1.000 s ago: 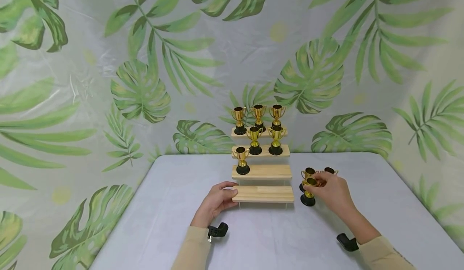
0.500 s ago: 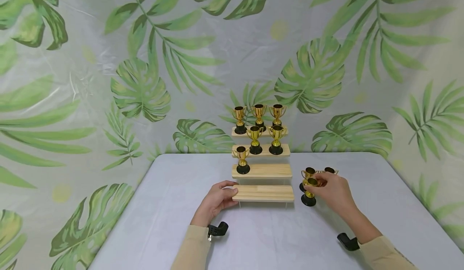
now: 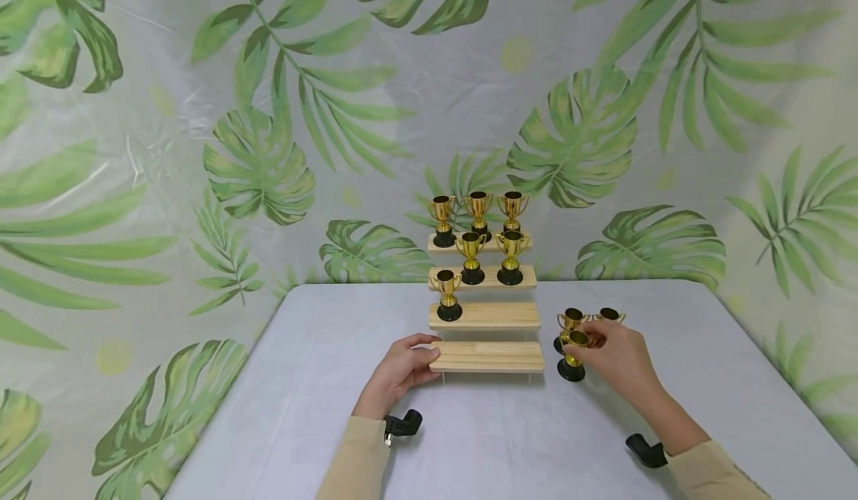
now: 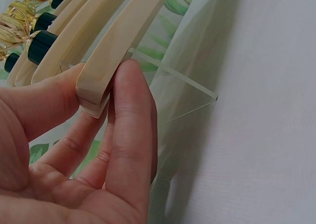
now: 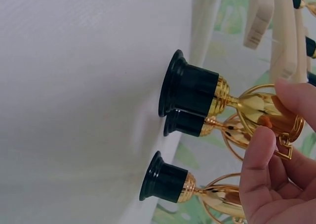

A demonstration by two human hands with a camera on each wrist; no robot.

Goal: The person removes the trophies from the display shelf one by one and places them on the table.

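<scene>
My left hand (image 3: 398, 377) pinches the left end of the lowest board of a stepped wooden display stand (image 3: 488, 357). In the left wrist view, the thumb (image 4: 49, 100) lies on top of the board and fingers are underneath. To the right of the stand, my right hand (image 3: 620, 355) pinches a small gold trophy cup (image 5: 197, 90) with a black base by its bowl and handle. That trophy is upright; whether its base touches the table I cannot tell. Just behind it are two more trophies, one copper-toned trophy (image 5: 170, 182) partly covered by my right hand.
Three trophies (image 3: 442, 220) stand on the top board, two trophies (image 3: 472, 261) on the second, and one trophy (image 3: 447, 302) at the left of the third. The stand has thin clear supports (image 4: 187, 83). A white cloth (image 3: 281, 410) covers the table, with a leaf-patterned backdrop (image 3: 375, 112) behind.
</scene>
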